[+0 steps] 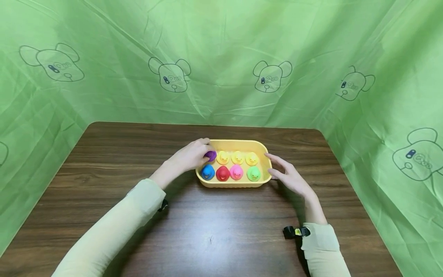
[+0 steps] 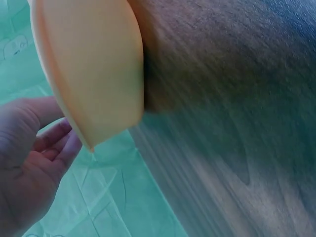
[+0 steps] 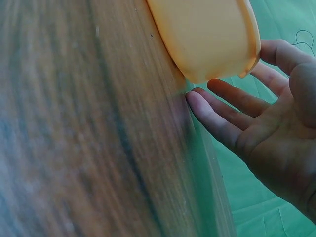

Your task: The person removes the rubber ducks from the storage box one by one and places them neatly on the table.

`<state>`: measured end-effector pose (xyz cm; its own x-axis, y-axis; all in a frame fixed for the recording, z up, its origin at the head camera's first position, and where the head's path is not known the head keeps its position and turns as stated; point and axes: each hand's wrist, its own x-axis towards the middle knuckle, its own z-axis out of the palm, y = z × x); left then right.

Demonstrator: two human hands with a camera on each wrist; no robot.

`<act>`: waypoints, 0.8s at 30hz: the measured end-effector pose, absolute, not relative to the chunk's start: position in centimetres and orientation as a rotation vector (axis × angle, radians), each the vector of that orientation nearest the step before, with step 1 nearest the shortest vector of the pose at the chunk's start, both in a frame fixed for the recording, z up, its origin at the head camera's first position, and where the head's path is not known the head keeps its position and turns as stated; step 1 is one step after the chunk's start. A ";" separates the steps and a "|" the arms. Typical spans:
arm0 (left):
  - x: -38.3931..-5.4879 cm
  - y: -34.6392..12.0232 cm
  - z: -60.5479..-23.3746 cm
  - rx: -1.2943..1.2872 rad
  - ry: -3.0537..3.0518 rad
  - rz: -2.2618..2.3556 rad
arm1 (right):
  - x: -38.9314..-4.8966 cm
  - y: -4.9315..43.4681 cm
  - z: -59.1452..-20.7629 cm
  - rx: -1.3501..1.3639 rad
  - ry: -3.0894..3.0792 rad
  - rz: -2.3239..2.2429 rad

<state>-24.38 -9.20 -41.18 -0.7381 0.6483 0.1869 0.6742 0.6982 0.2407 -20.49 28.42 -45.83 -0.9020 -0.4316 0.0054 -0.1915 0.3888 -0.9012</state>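
Note:
A yellow oblong tub [image 1: 238, 144] sits on the table with small rubber ducks in two rows. At its left end my left hand [image 1: 194, 154] reaches over the rim, its fingers on a purple duck [image 1: 211, 155] that they partly cover. In the front row are a blue duck [image 1: 207, 172], a red duck [image 1: 223, 174], a pink duck [image 1: 236, 172] and a green duck [image 1: 253, 174]; yellow ducks [image 1: 237, 157] fill the back row. My right hand [image 1: 290, 177] is at the tub's right end, thumb at the rim, fingers loosely extended.
A dark wood-grain table [image 1: 207, 223] carries the tub near its far edge. Green cloth [image 1: 221, 104] with printed bear heads hangs behind and at both sides. A black wrist device [image 1: 296, 232] is strapped at my right sleeve.

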 end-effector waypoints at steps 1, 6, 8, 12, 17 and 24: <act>-24.4 -9.3 -41.1 -1.096 -2.808 -0.469 | -20.5 28.4 -45.8 -0.553 2.418 -1.524; -24.2 -9.8 -40.6 -1.094 -2.777 -0.506 | -20.5 28.4 -45.7 -0.550 2.424 -1.519; -24.2 -10.0 -40.4 -1.092 -2.773 -0.517 | -20.4 28.3 -45.7 -0.543 2.422 -1.519; -24.1 -10.5 -39.8 -1.074 -2.784 -0.547 | -20.4 28.3 -45.6 -0.536 2.406 -1.527; -23.8 -11.0 -39.1 -1.021 -2.813 -0.602 | -20.3 28.3 -45.6 -0.521 2.395 -1.529; -23.3 -12.3 -37.9 -0.993 -2.789 -0.646 | -20.3 28.3 -45.7 -0.505 2.405 -1.512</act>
<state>-23.32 -12.32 -37.91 -0.7798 0.5776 0.2415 0.6250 0.6955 0.3546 -20.29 28.33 -45.74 -0.9071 -0.4197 -0.0310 -0.1540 0.3996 -0.9037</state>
